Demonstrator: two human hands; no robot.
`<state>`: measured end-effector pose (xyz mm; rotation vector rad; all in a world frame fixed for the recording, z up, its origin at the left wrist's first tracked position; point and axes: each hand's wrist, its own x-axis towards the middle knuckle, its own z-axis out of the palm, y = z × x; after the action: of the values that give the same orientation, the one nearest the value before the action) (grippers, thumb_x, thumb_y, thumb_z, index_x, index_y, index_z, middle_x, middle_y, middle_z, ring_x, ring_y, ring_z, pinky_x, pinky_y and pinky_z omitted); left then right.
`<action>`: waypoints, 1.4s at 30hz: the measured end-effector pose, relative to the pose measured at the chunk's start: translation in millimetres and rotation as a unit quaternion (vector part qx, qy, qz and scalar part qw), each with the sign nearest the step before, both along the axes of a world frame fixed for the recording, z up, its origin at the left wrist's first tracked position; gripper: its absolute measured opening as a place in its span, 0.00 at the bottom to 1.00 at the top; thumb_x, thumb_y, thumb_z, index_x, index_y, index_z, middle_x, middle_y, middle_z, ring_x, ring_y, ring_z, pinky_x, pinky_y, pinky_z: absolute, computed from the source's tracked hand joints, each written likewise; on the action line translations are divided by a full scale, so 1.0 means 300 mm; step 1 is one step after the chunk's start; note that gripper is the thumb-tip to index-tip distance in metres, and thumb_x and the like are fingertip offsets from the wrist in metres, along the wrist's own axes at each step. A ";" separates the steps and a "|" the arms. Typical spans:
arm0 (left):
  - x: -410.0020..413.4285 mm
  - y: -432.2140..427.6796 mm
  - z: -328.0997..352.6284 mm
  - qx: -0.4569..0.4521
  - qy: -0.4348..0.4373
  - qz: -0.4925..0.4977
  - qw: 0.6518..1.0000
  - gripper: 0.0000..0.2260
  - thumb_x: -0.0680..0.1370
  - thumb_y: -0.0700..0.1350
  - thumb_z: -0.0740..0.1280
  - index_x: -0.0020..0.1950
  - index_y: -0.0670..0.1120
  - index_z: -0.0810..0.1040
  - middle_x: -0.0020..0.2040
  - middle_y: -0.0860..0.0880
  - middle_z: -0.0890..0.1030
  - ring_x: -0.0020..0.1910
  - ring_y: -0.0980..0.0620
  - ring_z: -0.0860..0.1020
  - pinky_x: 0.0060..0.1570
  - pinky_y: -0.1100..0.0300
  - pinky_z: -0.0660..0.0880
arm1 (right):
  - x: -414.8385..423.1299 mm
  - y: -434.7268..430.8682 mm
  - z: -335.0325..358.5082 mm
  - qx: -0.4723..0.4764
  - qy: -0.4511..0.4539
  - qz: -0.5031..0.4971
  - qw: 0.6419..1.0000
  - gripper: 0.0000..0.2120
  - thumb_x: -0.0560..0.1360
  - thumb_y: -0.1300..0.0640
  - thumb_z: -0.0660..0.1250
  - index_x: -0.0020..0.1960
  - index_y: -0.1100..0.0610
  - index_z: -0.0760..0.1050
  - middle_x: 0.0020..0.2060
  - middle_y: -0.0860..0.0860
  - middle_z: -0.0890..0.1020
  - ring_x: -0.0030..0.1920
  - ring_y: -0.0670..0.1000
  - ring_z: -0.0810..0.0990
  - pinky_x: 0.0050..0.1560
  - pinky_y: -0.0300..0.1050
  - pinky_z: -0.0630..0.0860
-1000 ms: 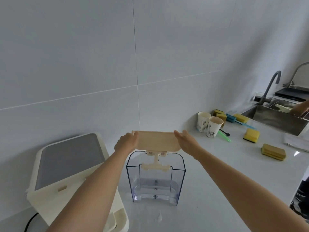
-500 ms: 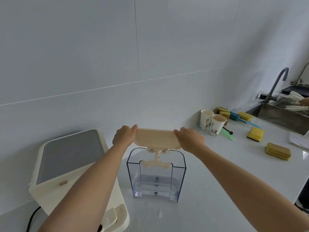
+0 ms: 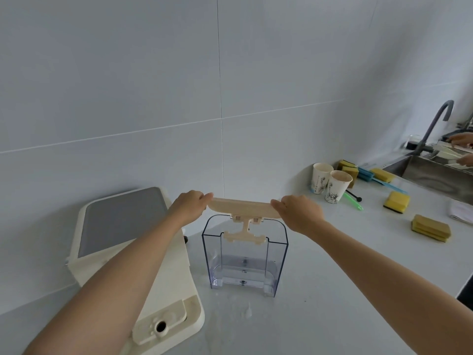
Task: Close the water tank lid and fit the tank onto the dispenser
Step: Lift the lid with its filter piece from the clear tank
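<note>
A clear plastic water tank (image 3: 244, 254) stands upright on the white counter, a little water at its bottom. Its beige lid (image 3: 242, 207) is tipped nearly flat above the tank's back rim, joined to it by a beige hinge piece (image 3: 245, 233). My left hand (image 3: 190, 206) grips the lid's left end and my right hand (image 3: 298, 211) grips its right end. The cream dispenser (image 3: 133, 254) with a grey top panel sits just left of the tank; its base socket (image 3: 161, 326) shows at the front.
Two paper cups (image 3: 329, 184) stand at the back right, with yellow sponges (image 3: 396, 201), brushes and a green stick beyond. A steel sink (image 3: 435, 175) and grey tap (image 3: 435, 124) lie far right, where another person's hands work. Water drops lie in front of the tank.
The lid has tilted down from near upright toward flat over the tank, both hands still on its ends. The camera has shifted slightly left and down.
</note>
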<state>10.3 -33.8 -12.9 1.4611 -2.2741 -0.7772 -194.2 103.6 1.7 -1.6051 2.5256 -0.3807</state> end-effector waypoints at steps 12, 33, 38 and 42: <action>0.033 0.066 -0.027 -0.076 -0.256 -0.079 0.961 0.18 0.79 0.47 0.50 0.29 0.46 0.61 0.31 0.49 0.66 0.38 0.45 0.68 0.29 0.60 0.58 | 0.042 0.095 -0.050 0.065 0.081 0.092 0.990 0.22 0.79 0.46 0.50 0.51 0.62 0.73 0.38 0.55 0.74 0.38 0.56 0.72 0.34 0.44 0.66; 0.023 0.171 -0.032 -0.213 -0.383 -0.081 0.895 0.15 0.80 0.41 0.50 0.60 0.41 0.73 0.57 0.42 0.79 0.57 0.41 0.76 0.47 0.54 0.66 | 0.041 0.074 -0.050 0.139 0.031 0.064 0.988 0.22 0.78 0.44 0.52 0.66 0.55 0.64 0.56 0.59 0.78 0.55 0.58 0.76 0.47 0.47 0.68; -0.002 0.239 -0.013 -0.150 -0.150 0.017 0.977 0.18 0.81 0.48 0.50 0.58 0.36 0.70 0.54 0.38 0.76 0.55 0.40 0.73 0.55 0.51 0.67 | 0.023 0.029 -0.049 0.127 -0.054 0.039 0.990 0.26 0.77 0.43 0.52 0.72 0.53 0.56 0.64 0.58 0.74 0.62 0.59 0.73 0.58 0.51 0.69; -0.031 0.275 -0.078 0.020 0.035 0.033 0.999 0.26 0.79 0.51 0.54 0.75 0.43 0.53 0.76 0.40 0.56 0.76 0.43 0.54 0.72 0.48 0.58 | 0.017 -0.011 -0.052 0.102 -0.116 0.036 0.987 0.29 0.77 0.43 0.54 0.73 0.56 0.54 0.70 0.59 0.68 0.67 0.59 0.68 0.64 0.53 0.67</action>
<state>1.1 48.6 -36.5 1.4932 -2.1594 -0.8444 -189.1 100.2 -13.9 -1.4781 2.2463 -0.2731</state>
